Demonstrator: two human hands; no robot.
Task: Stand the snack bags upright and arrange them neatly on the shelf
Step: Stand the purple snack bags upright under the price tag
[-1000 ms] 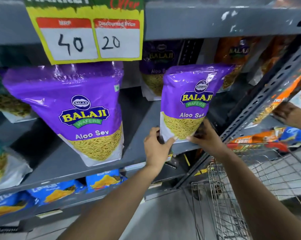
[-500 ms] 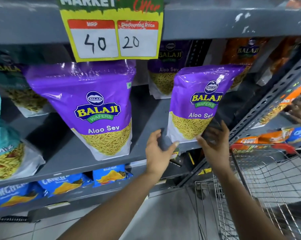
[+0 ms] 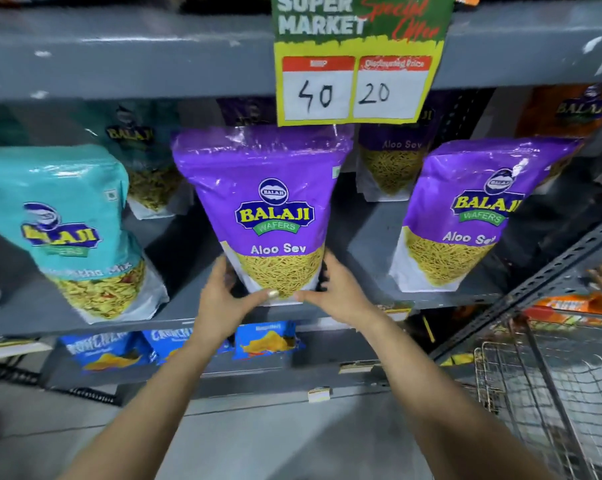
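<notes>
A purple Aloo Sev bag (image 3: 268,188) stands upright at the middle of the grey shelf (image 3: 365,237). My left hand (image 3: 223,299) grips its lower left corner and my right hand (image 3: 334,292) grips its lower right corner, thumbs meeting at the bottom edge. A second purple Aloo Sev bag (image 3: 472,216) stands upright to the right, untouched. A teal mix bag (image 3: 64,230) leans at the left. More bags stand behind in the shadow, among them another Aloo Sev bag (image 3: 393,161).
A yellow price sign (image 3: 355,74) hangs from the upper shelf over the middle bag. Blue chip bags (image 3: 265,341) lie on the lower shelf. A wire trolley (image 3: 548,393) stands at the lower right beside a slotted metal upright (image 3: 534,289).
Both hands left the right-hand purple bag, which now stands alone, and moved left onto the middle purple bag. The view has shifted left too.
</notes>
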